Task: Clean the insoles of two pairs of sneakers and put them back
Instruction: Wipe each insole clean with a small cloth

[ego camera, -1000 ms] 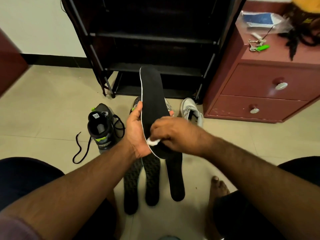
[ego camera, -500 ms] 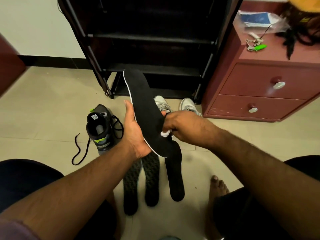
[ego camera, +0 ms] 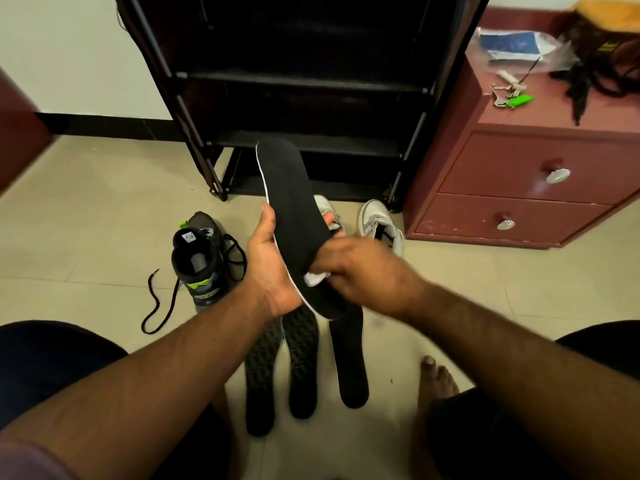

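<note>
My left hand [ego camera: 268, 263] grips a black insole [ego camera: 289, 202] with a white edge, held up over the floor with its toe pointing away. My right hand [ego camera: 360, 271] pinches a small white wipe [ego camera: 316, 278] against the insole's heel end. Three more black insoles [ego camera: 301, 368] lie side by side on the tiles below my hands. A black and grey sneaker with green accents [ego camera: 197, 258] stands at the left with its lace trailing. Two white sneakers [ego camera: 379, 220] sit behind my hands, partly hidden.
A black shoe rack [ego camera: 304, 81] stands straight ahead. A maroon drawer cabinet [ego camera: 526, 178] at the right carries keys, a plastic bag and dark cords. My bare foot [ego camera: 438, 375] rests on the tiles at the lower right; my knees fill both lower corners.
The insole tilted left and then partly back, while my right hand slid the wipe along its heel end.
</note>
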A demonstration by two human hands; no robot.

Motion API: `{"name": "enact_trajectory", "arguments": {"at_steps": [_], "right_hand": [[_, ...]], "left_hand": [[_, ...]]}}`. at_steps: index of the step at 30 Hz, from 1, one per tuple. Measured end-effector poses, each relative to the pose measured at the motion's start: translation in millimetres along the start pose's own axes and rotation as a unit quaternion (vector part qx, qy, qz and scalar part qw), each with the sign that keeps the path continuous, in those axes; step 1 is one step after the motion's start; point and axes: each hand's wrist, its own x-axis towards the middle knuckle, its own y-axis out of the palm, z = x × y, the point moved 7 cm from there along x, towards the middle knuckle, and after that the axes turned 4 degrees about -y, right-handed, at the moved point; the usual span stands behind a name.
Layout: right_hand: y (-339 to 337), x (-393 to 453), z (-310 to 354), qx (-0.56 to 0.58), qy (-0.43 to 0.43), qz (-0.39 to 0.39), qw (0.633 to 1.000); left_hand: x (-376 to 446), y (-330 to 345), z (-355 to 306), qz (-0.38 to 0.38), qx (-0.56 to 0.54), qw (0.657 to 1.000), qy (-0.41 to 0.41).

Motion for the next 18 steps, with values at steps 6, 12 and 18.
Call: {"name": "enact_trajectory", "arguments": {"at_steps": [6, 12, 18], "right_hand": [[1, 1, 3, -0.042, -0.030, 0.045, 0.998], [6, 2, 1, -0.023, 0.009, 0.004, 1.000], [5, 0, 2, -0.035, -0.016, -0.005, 0.999]], "left_hand": [[-1, 1, 0, 0.010, 0.003, 1.000, -0.009], [-1, -2, -7, -0.005, -0.017, 1.000, 0.012], [0, -3, -6, -0.015, 0.003, 1.000, 0.013]]}}
